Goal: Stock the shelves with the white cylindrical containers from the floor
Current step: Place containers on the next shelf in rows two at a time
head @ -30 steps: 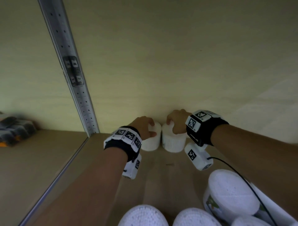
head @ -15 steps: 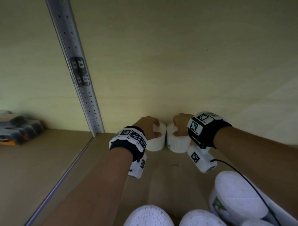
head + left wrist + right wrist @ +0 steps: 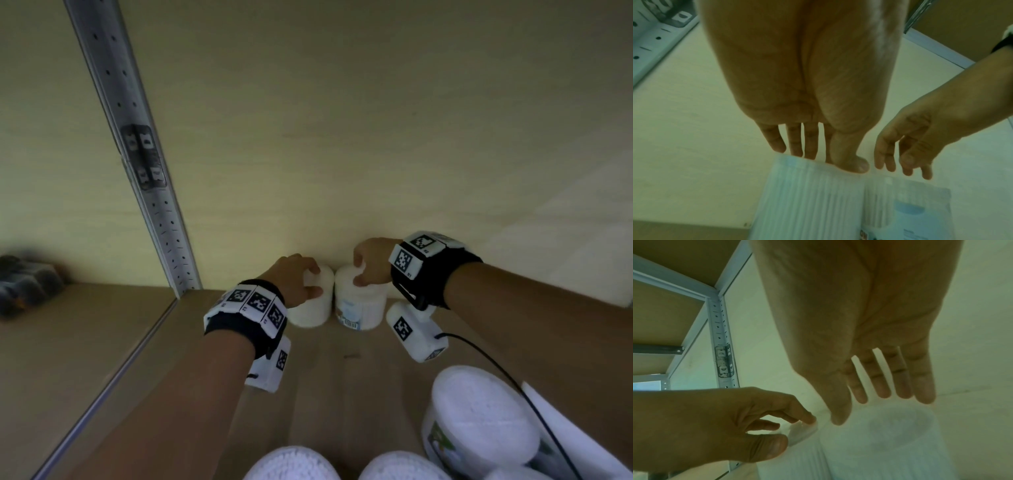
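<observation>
Two white ribbed containers stand side by side against the back wall of the shelf. My left hand (image 3: pixel 301 277) is over the left container (image 3: pixel 313 308), with fingertips on its lid and the thumb at its front rim; it holds the top (image 3: pixel 803 433) lightly. My right hand (image 3: pixel 370 263) is over the right container (image 3: pixel 361 308), which has a blue label. In the right wrist view its fingers (image 3: pixel 900 386) are straight and spread just above the lid (image 3: pixel 890 443), gripping nothing. The left wrist view shows both containers (image 3: pixel 812 203) (image 3: pixel 906 211) below the hands.
Three more white containers sit near me at the bottom: (image 3: pixel 479 435), (image 3: pixel 291 462), (image 3: pixel 400 466). A perforated metal upright (image 3: pixel 137 164) bounds the bay on the left. Dark packs (image 3: pixel 27 281) lie in the neighbouring bay. Bare shelf board (image 3: pixel 342 377) lies between the rows.
Both hands stay at the two containers by the back wall. The right hand has lifted a little, so more of its container's lid and label shows.
</observation>
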Tool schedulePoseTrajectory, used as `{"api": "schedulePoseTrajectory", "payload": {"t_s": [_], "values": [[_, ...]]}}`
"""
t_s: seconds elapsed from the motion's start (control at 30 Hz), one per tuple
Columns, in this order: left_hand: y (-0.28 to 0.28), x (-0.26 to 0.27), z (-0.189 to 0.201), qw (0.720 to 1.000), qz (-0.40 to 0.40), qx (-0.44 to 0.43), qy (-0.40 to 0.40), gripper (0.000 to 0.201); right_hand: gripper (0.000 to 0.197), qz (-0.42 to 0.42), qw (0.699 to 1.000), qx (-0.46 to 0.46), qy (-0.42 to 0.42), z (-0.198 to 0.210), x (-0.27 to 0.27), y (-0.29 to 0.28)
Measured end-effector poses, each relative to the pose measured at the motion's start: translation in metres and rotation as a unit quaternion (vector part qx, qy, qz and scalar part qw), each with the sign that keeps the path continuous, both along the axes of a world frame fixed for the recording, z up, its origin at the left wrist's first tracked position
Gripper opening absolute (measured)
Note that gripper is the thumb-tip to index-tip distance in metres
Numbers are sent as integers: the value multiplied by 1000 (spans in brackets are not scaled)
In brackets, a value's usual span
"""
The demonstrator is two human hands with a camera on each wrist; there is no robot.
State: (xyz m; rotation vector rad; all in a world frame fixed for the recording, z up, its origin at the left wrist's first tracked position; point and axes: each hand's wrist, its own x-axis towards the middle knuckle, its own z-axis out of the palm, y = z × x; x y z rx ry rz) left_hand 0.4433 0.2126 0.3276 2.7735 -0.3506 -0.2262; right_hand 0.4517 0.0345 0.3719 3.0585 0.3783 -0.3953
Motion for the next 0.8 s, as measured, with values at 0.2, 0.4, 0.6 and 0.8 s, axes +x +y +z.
{"api": "schedulePoseTrajectory", "payload": {"t_s": [0.2, 0.4, 0.6, 0.8], "values": [[1, -2, 0, 1000, -4, 2, -7, 49, 69, -9, 1000, -1, 8, -12, 2, 3], [2, 1, 2, 1000, 0, -6, -7, 47, 59, -12, 1000, -18, 18, -6, -6, 4], [2, 0, -1, 1000, 3, -10, -15, 47, 56, 22, 999, -13, 34, -3, -3, -2], [2, 1, -1, 1000, 6, -16, -11, 46, 48, 21, 999, -6, -27, -4, -12, -5]]}}
